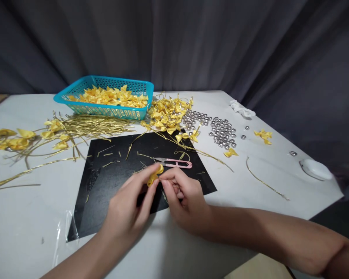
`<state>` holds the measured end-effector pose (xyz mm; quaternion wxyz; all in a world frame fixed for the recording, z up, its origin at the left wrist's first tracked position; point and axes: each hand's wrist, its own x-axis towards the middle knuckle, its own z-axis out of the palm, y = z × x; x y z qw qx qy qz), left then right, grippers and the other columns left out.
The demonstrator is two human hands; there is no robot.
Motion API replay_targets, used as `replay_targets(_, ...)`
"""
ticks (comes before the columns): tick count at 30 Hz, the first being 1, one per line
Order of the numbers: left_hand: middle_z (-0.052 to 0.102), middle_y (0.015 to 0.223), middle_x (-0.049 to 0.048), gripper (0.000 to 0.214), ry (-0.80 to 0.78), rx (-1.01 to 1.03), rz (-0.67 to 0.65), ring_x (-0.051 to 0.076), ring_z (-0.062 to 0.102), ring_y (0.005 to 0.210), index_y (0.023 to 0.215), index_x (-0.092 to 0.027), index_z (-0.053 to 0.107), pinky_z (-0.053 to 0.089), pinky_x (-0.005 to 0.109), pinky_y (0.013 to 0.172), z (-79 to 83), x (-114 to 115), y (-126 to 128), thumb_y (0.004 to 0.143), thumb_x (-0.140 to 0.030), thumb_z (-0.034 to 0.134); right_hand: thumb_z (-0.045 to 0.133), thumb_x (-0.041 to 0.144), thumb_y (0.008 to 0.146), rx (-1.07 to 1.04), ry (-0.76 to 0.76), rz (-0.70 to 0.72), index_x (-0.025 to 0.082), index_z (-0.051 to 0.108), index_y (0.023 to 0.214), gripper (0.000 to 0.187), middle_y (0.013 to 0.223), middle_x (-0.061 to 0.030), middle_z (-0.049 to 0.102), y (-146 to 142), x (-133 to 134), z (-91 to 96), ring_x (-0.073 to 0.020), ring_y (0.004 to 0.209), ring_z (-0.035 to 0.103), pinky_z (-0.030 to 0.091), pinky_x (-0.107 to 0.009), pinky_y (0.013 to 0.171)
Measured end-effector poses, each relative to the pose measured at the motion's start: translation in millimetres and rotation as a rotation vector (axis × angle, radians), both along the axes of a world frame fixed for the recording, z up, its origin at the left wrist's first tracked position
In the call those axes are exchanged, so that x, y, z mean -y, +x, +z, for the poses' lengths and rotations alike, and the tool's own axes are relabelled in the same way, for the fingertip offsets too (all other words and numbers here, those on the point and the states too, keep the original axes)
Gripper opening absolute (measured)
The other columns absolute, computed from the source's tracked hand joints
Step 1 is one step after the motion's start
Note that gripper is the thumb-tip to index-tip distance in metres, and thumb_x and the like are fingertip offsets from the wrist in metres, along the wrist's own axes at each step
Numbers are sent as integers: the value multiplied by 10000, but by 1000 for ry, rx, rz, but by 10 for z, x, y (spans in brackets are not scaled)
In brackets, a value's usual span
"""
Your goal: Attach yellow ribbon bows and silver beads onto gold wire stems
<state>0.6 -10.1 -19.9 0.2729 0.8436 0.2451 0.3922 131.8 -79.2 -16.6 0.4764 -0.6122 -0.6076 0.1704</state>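
Over a black mat [84, 217], my left hand [130, 197] pinches a yellow ribbon bow [152, 178] between thumb and fingers. My right hand [184, 193] meets it from the right, thumb and forefinger pressed together at the bow's edge. What lies between those right fingertips is too small to make out; a thin strand [164, 195] shows just below them. Just beyond the hands lie pink-handled thread snips [177, 163], their blades pointing left. Short gold cord scraps [108, 164] are scattered on the mat.
A blue basket [104, 105] of yellow bows stands at the back. Gold cords [95, 124] lie before it, with a pile of corded bows [168, 112] beside them. Silvery beads [222, 131] spread to the right. A white rounded device [316, 169] sits near the right edge.
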Motion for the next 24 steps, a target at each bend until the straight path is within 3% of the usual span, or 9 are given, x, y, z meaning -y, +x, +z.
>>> replay_targets(2,724,932,20,427,-131,16,65,136,683,870,1239,-222,420,539,185,723,-8,20,-9,844,-138,561,391,147,881,21,21,-10,182,488,840,111,517,80,344,2,5,-8,-43,374,252,225,-174,389)
replay_targets(5,724,950,9,300,-198,-15,56,128,690,870,1140,-231,477,538,167,727,6,19,-10,856,-183,561,395,143,881,44,42,-15,180,505,856,119,528,74,379,12,9,-10,-49,385,272,263,-177,414)
replay_targets(8,709,999,13,197,-144,-39,27,116,692,827,1053,-230,538,537,161,719,27,-2,-8,863,-180,546,395,135,876,89,44,-14,178,515,851,129,539,65,400,25,5,1,-58,406,312,285,-183,437)
replay_targets(16,712,870,31,200,111,-74,-37,147,666,731,1014,-199,571,538,222,673,35,-3,-6,864,-98,485,367,123,862,196,78,-1,180,497,818,149,584,36,494,27,0,21,-70,438,393,305,-189,446)
replay_targets(24,697,861,42,202,178,-54,-93,138,649,738,1011,-178,566,526,220,695,34,-11,-23,867,-76,469,348,116,864,256,150,69,178,495,784,179,707,-21,607,56,-2,-10,-103,629,575,434,-200,613)
